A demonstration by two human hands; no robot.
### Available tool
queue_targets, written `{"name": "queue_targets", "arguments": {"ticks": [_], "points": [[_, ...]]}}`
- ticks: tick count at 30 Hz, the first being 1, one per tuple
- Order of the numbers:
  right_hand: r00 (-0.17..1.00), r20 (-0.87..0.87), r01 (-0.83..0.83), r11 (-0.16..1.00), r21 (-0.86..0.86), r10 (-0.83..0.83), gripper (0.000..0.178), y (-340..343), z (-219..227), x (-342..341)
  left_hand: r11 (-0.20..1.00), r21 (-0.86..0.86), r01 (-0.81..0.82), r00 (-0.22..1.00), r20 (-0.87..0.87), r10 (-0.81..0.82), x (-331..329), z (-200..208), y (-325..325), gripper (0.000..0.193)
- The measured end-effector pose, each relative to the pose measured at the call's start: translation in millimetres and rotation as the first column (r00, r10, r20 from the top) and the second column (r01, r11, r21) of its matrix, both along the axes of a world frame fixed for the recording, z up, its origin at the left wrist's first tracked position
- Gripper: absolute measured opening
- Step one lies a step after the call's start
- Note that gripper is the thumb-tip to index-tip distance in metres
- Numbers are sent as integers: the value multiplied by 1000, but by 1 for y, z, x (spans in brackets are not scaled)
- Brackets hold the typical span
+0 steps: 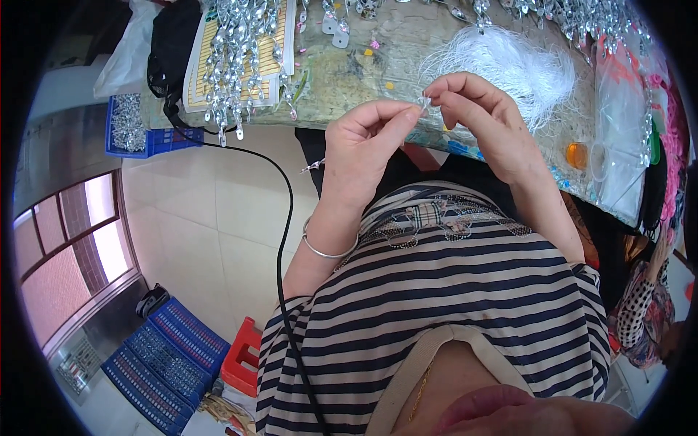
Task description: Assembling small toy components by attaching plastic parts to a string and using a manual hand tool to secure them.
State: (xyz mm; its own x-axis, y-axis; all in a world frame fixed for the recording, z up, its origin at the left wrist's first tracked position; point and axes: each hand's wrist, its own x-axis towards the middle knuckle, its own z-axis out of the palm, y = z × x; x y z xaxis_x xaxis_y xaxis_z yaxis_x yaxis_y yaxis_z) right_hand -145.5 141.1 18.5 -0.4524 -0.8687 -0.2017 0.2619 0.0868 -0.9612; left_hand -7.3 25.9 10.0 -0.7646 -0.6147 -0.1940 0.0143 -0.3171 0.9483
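Note:
My left hand (356, 156) is closed, thumb and forefinger pinching a tiny clear, shiny piece (423, 102) over the table's near edge. Fingertips of my right hand (494, 127) meet it from the other side, also pinched; whether they grip the piece or a fine thread is too small to tell. A short silvery beaded end (313, 166) sticks out behind my left hand. Just beyond my right hand lies a loose heap of white thread (512, 69). Strands of silvery crystal beads (243, 65) hang over a yellow striped board (198, 80) at the left.
The worn table (349, 80) bears more bead strands (582, 18) along its far side. An orange round piece (576, 154) and clear plastic bags (618, 123) lie right. A blue crate (167, 142) of beads, a black cable (283, 240) and a red stool (242, 356) are left.

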Motion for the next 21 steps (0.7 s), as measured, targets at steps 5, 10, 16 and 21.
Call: {"name": "queue_targets", "arguments": {"ticks": [5,10,16,21], "points": [[999,-39,8,999,31,-7,18,-2,5,5,1000,6,26,1000,-4,-26,0,1,0,12],[986,-167,-19,999,-33,13,10,-6,-1,1,998,-4,55,998,23,-55,0,3,-1,13],[926,-378,-17,999,-37,2,6,-6,1,4,995,-63,82,992,101,-76,2,8,-3,10],[964,-263,9,997,-79,-29,6,-5,-1,5,997,-72,42,999,36,-39,1,-1,-1,9]]}}
